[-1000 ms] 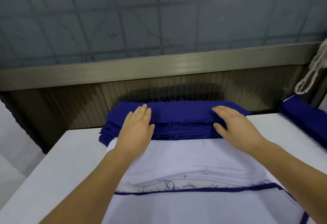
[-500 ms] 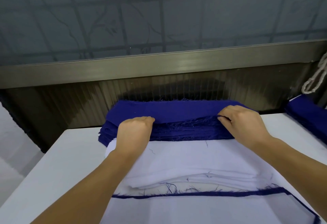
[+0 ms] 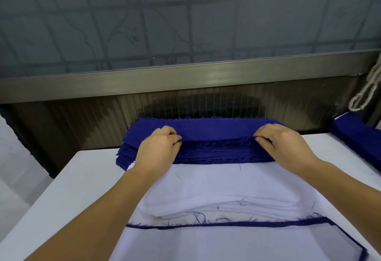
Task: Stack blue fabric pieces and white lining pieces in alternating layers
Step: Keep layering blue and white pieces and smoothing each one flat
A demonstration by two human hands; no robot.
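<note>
two hands at far blue pile (image 3: 216, 153): left hand (image 3: 158, 147) and right hand (image 3: 284, 145) each pinch near edge of top blue piece (image 3: 214, 128). near stack (image 3: 216, 236) tops out white, blue edge beneath. many blues left, looks midway.

Left hand (image 3: 157, 149), right hand (image 3: 285, 144) pinch top blue piece (image 3: 214, 128) (near edge) — lifted.
</note>
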